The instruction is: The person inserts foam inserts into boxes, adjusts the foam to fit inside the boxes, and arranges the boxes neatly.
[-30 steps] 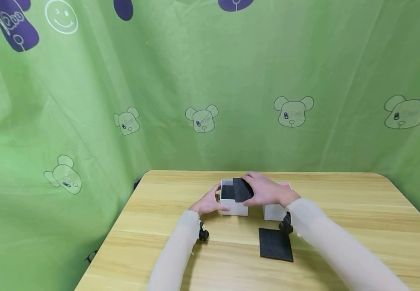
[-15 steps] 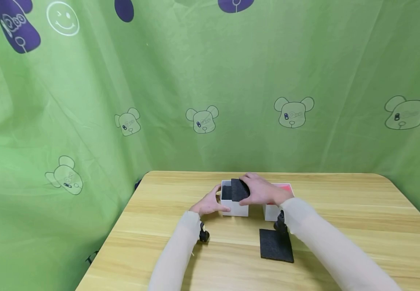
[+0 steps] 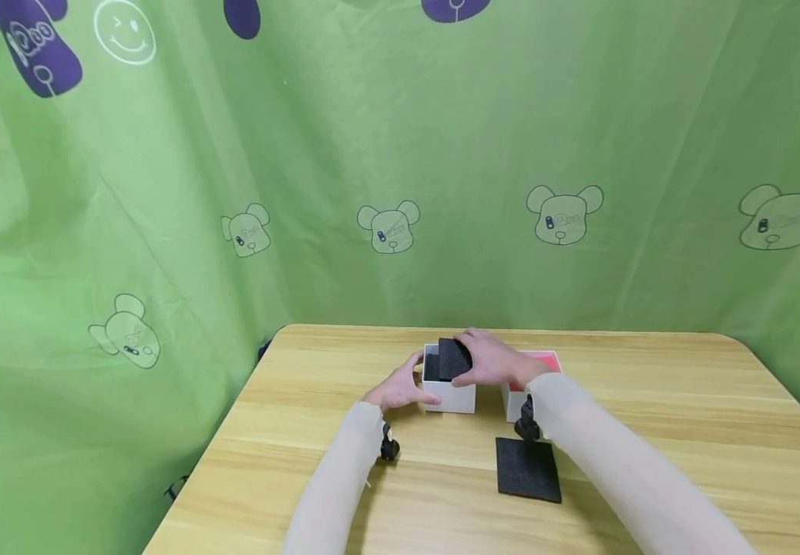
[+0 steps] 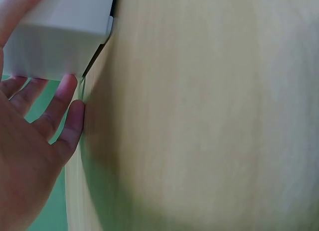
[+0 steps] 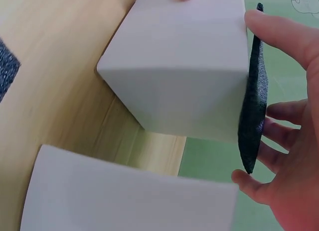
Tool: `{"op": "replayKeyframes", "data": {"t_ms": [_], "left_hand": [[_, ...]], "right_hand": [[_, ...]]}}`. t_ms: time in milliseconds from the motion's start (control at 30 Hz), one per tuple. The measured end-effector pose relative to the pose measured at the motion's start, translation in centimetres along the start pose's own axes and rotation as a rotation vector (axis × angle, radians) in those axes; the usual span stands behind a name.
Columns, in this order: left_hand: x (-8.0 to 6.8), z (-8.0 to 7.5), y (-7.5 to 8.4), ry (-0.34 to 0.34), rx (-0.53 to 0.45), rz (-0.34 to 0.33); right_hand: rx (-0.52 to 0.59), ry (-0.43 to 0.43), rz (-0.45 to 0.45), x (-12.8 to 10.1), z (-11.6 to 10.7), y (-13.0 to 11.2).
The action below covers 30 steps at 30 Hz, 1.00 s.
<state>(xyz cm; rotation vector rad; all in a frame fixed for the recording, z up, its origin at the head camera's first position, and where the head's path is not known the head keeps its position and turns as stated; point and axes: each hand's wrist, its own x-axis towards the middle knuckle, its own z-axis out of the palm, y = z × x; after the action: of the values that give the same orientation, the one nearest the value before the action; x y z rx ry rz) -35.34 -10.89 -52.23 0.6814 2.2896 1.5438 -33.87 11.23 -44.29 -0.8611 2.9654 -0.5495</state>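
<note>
My right hand (image 3: 493, 364) holds a black foam pad (image 3: 454, 359) over the open top of the white box (image 3: 450, 385); my thumb and fingers (image 5: 279, 29) curl round the pad's edges, and in the right wrist view the pad (image 5: 253, 104) stands on edge against the box's rim, tilted rather than lying flat inside; my left hand (image 3: 400, 387) steadies the box from its left side, thumb at the near corner and fingers (image 4: 60, 104) fairly straight along the wall; how firmly they press I cannot tell, since the left wrist view is blurred; the box (image 4: 57, 34) sits on the wooden table (image 3: 650, 401) near its far edge; just to its right stands a second white box (image 3: 516, 402) with a red top, partly hidden behind my right wrist; nearer to me, well apart from both boxes, a second black foam pad (image 3: 528, 469) lies flat on the table; behind it all hangs a green curtain (image 3: 400, 154) printed with bear heads.
</note>
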Motion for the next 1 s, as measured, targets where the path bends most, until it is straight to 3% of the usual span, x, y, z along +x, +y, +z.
{"op": "replayKeyframes", "data": {"t_ms": [467, 1000], "left_hand": [[0.2, -0.3, 0.1, -0.023, -0.032, 0.003], [0.1, -0.3, -0.4, -0.038, -0.033, 0.0]], "right_hand": [[0.054, 0.055, -0.091, 1.1, 0.8, -0.6], [0.12, 0.017, -0.069, 1.5, 1.8, -0.4]]}}
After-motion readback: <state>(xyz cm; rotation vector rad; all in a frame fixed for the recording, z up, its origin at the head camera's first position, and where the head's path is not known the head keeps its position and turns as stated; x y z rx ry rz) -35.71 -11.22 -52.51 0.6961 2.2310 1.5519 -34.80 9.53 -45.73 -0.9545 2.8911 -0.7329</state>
